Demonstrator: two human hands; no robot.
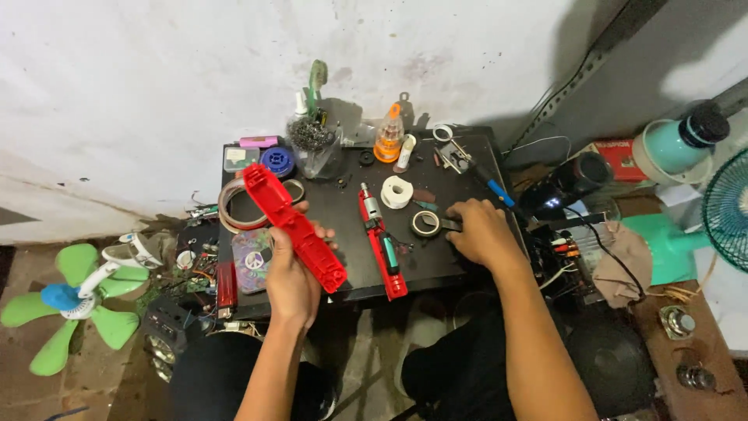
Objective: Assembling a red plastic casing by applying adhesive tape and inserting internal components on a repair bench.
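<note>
Left hand (290, 273) — fingers clamped on red plastic casing (296, 228), raised above black table (436, 269); right hand (481, 231) — fingers curled together on dark tool (450, 224) beside tape roll (425, 223); second red casing half (382, 243) lies mid-table.

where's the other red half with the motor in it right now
In the head view the open red half lies on the black table near its front edge, between the left hand holding the red cover and the right hand, just below the white tape roll.
</note>
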